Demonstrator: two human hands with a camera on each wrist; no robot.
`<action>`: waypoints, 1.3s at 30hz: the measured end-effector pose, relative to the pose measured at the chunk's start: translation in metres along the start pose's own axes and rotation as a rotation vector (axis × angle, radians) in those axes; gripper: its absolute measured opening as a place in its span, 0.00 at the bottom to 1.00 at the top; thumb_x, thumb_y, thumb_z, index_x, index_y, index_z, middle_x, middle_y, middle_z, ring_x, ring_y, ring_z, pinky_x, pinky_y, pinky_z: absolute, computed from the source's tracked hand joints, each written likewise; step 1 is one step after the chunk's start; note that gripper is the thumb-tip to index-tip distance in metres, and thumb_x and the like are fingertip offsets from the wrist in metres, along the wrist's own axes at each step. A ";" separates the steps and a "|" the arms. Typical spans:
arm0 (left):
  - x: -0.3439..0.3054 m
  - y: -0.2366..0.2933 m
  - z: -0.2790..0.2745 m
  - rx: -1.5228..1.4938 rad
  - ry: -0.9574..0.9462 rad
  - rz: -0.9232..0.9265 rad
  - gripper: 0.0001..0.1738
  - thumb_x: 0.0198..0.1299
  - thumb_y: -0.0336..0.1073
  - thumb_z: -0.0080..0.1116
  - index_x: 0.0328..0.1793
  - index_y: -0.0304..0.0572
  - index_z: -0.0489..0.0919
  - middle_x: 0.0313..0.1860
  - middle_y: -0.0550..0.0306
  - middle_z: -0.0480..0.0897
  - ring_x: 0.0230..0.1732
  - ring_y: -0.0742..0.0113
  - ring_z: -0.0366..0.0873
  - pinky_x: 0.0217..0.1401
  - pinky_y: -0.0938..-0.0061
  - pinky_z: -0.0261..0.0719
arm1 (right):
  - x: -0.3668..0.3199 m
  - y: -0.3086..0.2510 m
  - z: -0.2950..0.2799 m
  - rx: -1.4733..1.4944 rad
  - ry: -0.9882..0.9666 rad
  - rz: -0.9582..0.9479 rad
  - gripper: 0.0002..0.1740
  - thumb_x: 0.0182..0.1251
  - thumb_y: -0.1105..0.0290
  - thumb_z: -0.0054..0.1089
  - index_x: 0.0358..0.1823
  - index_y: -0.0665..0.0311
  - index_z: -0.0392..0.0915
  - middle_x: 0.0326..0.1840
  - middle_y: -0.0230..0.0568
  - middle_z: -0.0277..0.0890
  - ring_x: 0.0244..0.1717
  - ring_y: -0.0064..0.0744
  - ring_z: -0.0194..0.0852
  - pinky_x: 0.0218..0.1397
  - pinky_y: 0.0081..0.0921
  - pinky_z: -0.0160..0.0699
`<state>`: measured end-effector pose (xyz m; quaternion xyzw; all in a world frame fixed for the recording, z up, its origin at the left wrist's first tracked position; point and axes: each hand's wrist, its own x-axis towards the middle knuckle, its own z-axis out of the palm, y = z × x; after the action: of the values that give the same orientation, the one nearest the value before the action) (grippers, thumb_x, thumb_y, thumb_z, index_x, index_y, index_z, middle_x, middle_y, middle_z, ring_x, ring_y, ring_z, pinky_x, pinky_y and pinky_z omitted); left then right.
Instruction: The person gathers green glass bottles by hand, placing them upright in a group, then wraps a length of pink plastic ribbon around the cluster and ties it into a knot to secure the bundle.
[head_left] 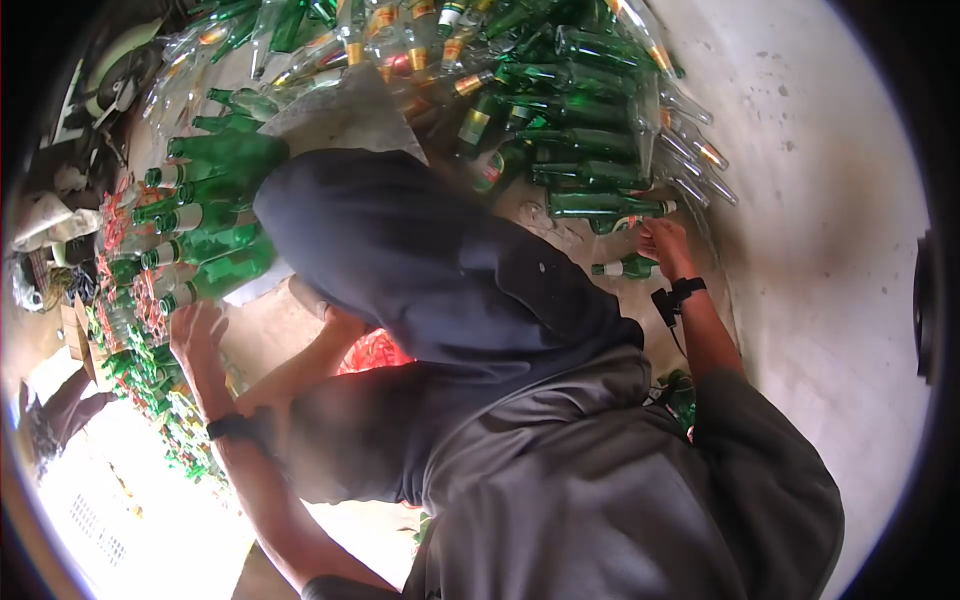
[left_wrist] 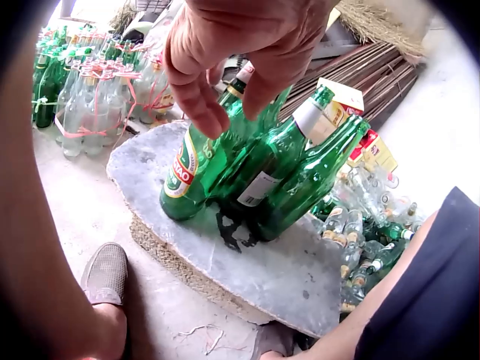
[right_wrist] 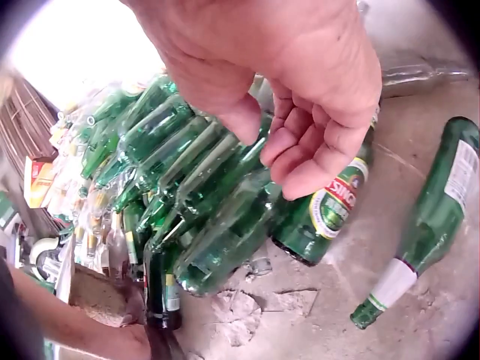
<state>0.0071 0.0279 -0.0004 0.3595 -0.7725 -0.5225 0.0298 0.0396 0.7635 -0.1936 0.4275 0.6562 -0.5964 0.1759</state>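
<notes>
In the left wrist view my left hand (left_wrist: 247, 52) has its thumb and fingers about the neck of a green glass bottle (left_wrist: 195, 169) with a red and white oval label. This bottle stands on a grey stone slab (left_wrist: 285, 277), close beside several other green bottles (left_wrist: 307, 184). Over on the wall side, my right hand (head_left: 665, 245) is low over the floor. The right wrist view has its fingers loosely curled, the thumb apart from them. Just behind these fingers leans a green bottle (right_wrist: 330, 206) with a red oval label, its neck partly hidden by the hand.
Stacked green bottles (right_wrist: 202, 180) lie beside the right hand. One green bottle (right_wrist: 442, 202) with a white neck label lies alone on the floor. Bundled clear bottles (left_wrist: 90, 105) with red ties stand past the slab. A pale wall (head_left: 800, 200) rises on the right.
</notes>
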 end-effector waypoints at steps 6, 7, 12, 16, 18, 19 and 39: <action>-0.015 0.007 -0.003 0.031 0.015 -0.105 0.43 0.58 0.33 0.69 0.77 0.29 0.61 0.69 0.41 0.71 0.53 0.56 0.81 0.55 0.60 0.83 | 0.025 0.061 -0.031 -0.418 0.054 -0.032 0.13 0.63 0.64 0.67 0.44 0.62 0.81 0.35 0.36 0.79 0.34 0.37 0.81 0.38 0.35 0.84; -0.020 0.009 -0.003 0.009 -0.019 -0.092 0.43 0.58 0.33 0.69 0.77 0.28 0.60 0.69 0.41 0.71 0.54 0.57 0.81 0.55 0.59 0.82 | 0.035 0.085 -0.037 -0.415 0.057 -0.031 0.13 0.63 0.64 0.67 0.44 0.62 0.81 0.35 0.36 0.79 0.34 0.37 0.81 0.38 0.35 0.84; -0.028 0.012 -0.007 0.061 -0.046 -0.115 0.43 0.57 0.34 0.69 0.76 0.29 0.62 0.65 0.43 0.75 0.53 0.58 0.82 0.54 0.61 0.83 | 0.011 0.130 -0.004 -1.162 -0.081 -0.866 0.19 0.51 0.73 0.64 0.47 0.61 0.78 0.51 0.47 0.73 0.55 0.54 0.72 0.54 0.52 0.74; -0.036 0.017 -0.013 0.086 -0.064 -0.135 0.41 0.57 0.35 0.69 0.75 0.29 0.64 0.61 0.47 0.78 0.51 0.59 0.82 0.51 0.63 0.84 | -0.002 0.134 0.024 -1.457 -0.050 -0.861 0.14 0.57 0.72 0.61 0.47 0.59 0.77 0.53 0.44 0.71 0.57 0.49 0.71 0.55 0.48 0.72; -0.037 0.017 -0.016 0.108 -0.060 -0.126 0.40 0.57 0.36 0.69 0.74 0.29 0.65 0.61 0.48 0.78 0.52 0.59 0.82 0.50 0.65 0.84 | 0.006 0.135 0.032 -1.630 -0.046 -0.814 0.13 0.56 0.72 0.61 0.45 0.57 0.77 0.52 0.43 0.71 0.56 0.48 0.71 0.57 0.48 0.70; -0.039 0.017 -0.019 0.107 -0.073 -0.130 0.40 0.57 0.36 0.69 0.74 0.29 0.65 0.62 0.48 0.78 0.52 0.60 0.82 0.50 0.65 0.84 | 0.009 0.138 0.032 -1.629 -0.051 -0.816 0.13 0.56 0.72 0.61 0.45 0.57 0.77 0.52 0.43 0.71 0.56 0.48 0.71 0.57 0.48 0.70; -0.112 0.048 0.006 0.287 -0.186 0.359 0.28 0.67 0.37 0.60 0.71 0.34 0.71 0.62 0.52 0.79 0.53 0.66 0.81 0.51 0.74 0.82 | 0.001 0.083 -0.020 -1.431 -0.180 -0.922 0.13 0.61 0.73 0.52 0.47 0.64 0.70 0.46 0.52 0.73 0.48 0.55 0.75 0.47 0.49 0.76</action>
<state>0.0622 0.1083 0.0740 0.1673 -0.8899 -0.4244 -0.0004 0.1083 0.7760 -0.2424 -0.1452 0.9666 -0.0822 0.1947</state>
